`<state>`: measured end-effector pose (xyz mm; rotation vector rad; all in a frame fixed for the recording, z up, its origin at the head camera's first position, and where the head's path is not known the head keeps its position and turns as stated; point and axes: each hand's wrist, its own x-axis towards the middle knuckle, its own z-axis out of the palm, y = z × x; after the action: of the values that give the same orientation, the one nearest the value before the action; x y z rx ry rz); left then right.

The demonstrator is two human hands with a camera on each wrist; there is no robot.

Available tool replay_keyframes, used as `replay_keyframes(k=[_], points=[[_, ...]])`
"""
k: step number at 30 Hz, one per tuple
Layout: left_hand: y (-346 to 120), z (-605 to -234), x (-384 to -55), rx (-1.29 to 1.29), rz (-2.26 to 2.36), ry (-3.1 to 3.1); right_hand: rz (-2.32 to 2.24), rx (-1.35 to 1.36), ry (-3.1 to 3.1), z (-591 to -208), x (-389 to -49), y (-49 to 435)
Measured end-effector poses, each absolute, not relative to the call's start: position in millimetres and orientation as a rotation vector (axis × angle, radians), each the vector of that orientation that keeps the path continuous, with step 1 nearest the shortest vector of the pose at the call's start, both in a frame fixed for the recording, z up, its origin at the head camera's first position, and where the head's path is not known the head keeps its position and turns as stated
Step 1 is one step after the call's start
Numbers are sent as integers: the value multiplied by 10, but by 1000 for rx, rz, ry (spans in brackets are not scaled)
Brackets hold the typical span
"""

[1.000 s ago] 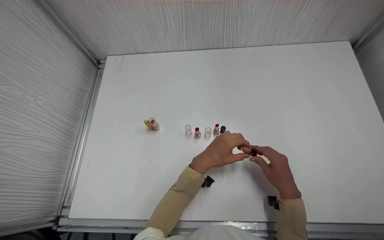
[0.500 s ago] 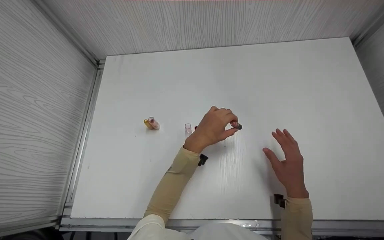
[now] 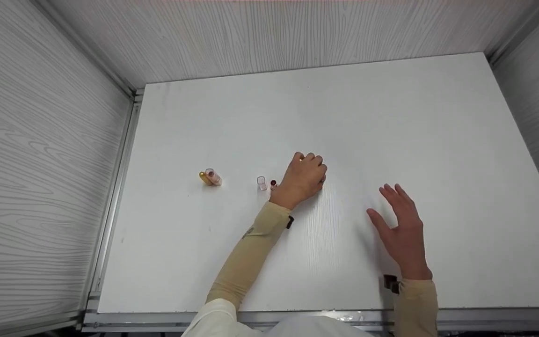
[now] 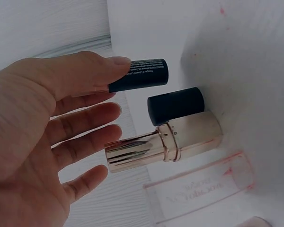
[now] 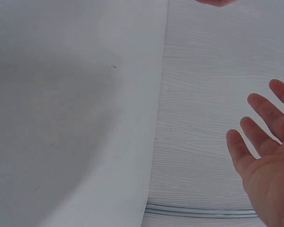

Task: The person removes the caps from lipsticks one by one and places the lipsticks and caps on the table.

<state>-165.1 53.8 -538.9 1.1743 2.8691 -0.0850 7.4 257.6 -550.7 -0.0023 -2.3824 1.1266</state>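
My left hand [image 3: 303, 178] is low over the table and pinches a lipstick with a black base [image 4: 144, 75] between thumb and forefinger. The other fingers spread apart. Beside it in the left wrist view, a small black cap [image 4: 177, 105] stands next to a lipstick tube with a gold and cream body [image 4: 196, 137]. A clear rectangular cap [image 4: 203, 191] is close by. In the head view the hand hides these. My right hand [image 3: 403, 229] hovers over the table's right half, fingers apart, holding nothing.
Left of my left hand stand another clear cap [image 3: 261, 183] and a lipstick with a dark red tip [image 3: 273, 184]. Farther left, a pink lipstick [image 3: 214, 178] leans close to a gold tube [image 3: 205, 178]. Grey wood-patterned panels [image 3: 251, 37] border the white table [image 3: 391, 107].
The hands have parted. My left hand carried the lipstick left and away from me, then lowered it beside the black cap. My right hand let go, drew back right and stays there.
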Motion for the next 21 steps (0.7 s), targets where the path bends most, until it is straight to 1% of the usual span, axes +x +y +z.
replay_keyframes(k=[8, 14, 17, 21], points=[[565, -5533, -1668, 1116, -9, 2866, 1109, 18, -2391, -5541, 58, 2581], [491, -5568, -1620, 1090, 78, 2852, 1113, 37, -2405, -5555, 93, 2565], [398, -5463, -1636, 1061, 114, 2865, 1113, 22, -2414, -5538, 86, 2565], [155, -5189, -1676, 946, 140, 2913, 1109, 0, -2416, -5523, 83, 2565]])
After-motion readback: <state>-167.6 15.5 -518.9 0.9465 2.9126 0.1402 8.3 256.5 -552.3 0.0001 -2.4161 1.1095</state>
